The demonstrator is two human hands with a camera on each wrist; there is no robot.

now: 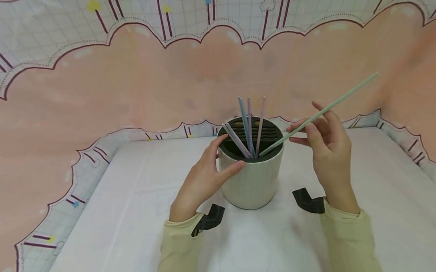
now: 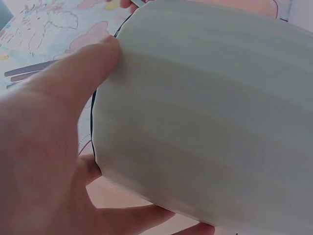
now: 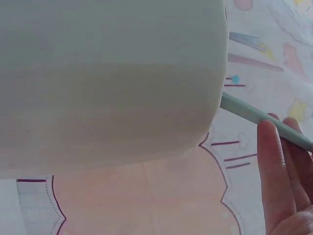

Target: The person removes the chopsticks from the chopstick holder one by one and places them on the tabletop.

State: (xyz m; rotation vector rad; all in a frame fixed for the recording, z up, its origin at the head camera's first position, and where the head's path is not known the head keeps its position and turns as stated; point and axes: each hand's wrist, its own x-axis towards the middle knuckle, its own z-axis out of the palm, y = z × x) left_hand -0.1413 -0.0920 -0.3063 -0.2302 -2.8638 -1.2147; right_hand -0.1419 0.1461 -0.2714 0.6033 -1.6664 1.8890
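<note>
A white round holder (image 1: 250, 185) with a black slotted insert (image 1: 270, 134) stands upright on the white table. My left hand (image 1: 205, 177) grips its left side at the rim, thumb in front and fingers around the far side. In the left wrist view the thumb (image 2: 93, 61) presses the smooth wall. My right hand (image 1: 329, 150) pinches a long green straw (image 1: 342, 99) between thumb and fingers. The straw leans steeply to the right, its lower end inside the holder's front opening. Several blue, purple and pink straws (image 1: 243, 113) stand loosely in that same opening.
The white tabletop (image 1: 139, 213) spreads around the holder. Behind and beside it hangs a pink and white patterned cloth (image 1: 191, 83). Black wrist mounts (image 1: 308, 201) sit at both sleeve cuffs.
</note>
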